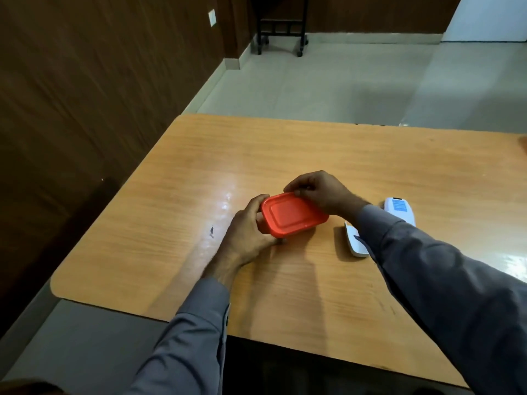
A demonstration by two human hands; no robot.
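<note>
i have the red box between both hands, near the middle of the wooden table and a little toward my side. its lid is on and faces up at me, and the box lies at a slant across the table. my left hand grips the near left end, with the thumb lying along the lid's edge and the fingers curled round the side underneath. my right hand comes over from the far side and clasps the far end, fingers bent down over the rim. i cannot tell whether the bottom of the box rests on the table or sits just off it, because my left hand hides that edge.

to the right of the box, close to my right wrist, lies a white gadget with a pale blue label. a white piece lies nearer me. my grey sleeve covers the stretch between them, so i cannot tell whether they are one thing.

beyond the table there is a pale tiled floor, a dark wood wall on the left, and a black stand on wheels at the back.
</note>
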